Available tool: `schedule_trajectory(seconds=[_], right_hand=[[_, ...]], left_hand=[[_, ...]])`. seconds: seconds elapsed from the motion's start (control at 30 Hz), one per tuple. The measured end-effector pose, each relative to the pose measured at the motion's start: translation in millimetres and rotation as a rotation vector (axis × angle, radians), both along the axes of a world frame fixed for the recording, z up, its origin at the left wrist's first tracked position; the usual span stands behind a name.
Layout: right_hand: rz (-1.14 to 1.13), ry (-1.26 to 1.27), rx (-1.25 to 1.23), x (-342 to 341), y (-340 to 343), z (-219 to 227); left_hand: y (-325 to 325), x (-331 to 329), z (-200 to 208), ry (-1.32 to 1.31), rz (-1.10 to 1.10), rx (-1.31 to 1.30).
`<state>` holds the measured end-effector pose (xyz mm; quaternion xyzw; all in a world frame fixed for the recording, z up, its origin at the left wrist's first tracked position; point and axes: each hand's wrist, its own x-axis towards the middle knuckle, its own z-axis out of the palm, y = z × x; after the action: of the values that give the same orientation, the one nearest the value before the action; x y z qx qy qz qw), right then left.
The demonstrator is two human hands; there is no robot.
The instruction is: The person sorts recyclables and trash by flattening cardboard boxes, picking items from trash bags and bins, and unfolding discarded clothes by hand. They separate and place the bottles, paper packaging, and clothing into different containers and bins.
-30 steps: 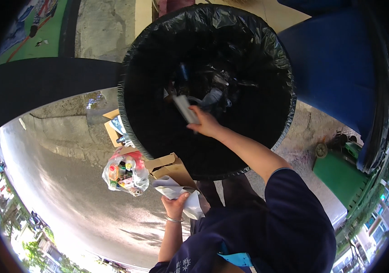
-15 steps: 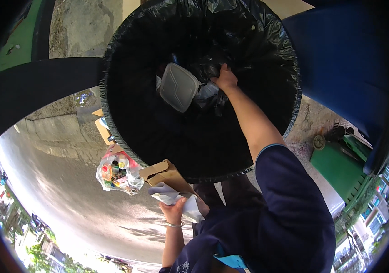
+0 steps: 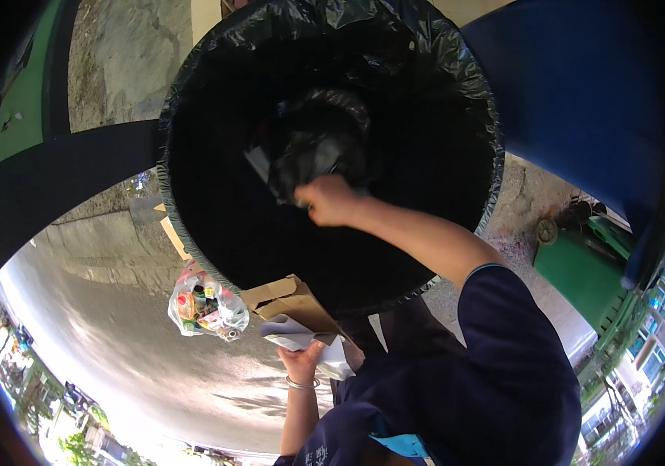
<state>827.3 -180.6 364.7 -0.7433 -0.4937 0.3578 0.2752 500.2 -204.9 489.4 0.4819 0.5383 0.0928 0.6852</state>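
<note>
Black plastic bag (image 3: pixel 323 140), bulging beyond the right hand (image 3: pixel 332 202), is clamped in its fingers (image 3: pixel 302 197); paper (image 3: pixel 287 330) is held by the left hand (image 3: pixel 300 359).

Spread out as grey paved ground (image 3: pixel 107 303), streaked with sun and shadow at the left, stained and rougher toward the top. Bore a green wheeled container (image 3: pixel 573 276) at the right and, just left of the black-lined bin (image 3: pixel 441 155), a clear plastic bag (image 3: pixel 208 312) of bottles (underside hidden from above) near some brown cardboard (image 3: pixel 175 238).
</note>
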Motion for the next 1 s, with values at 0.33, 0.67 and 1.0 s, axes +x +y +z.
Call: schedule_trajectory(seconds=[0.33, 0.67, 1.0], right_hand=[[0.269, 0.166, -0.2, -83.2, -39.7, -74.2], [-0.585, -0.311, -0.097, 80.8, 28.3, -58.3], [-0.72, 0.157, -0.516, 13.5, -7.5, -154.7]], left_hand=[[12.0, 14.7, 4.9, -0.063, 0.019, 0.002], [-2.8, -22.1, -16.6, 0.01, 0.125, 0.058], [25.0, 21.8, -25.9, 0.071, 0.015, 0.448]])
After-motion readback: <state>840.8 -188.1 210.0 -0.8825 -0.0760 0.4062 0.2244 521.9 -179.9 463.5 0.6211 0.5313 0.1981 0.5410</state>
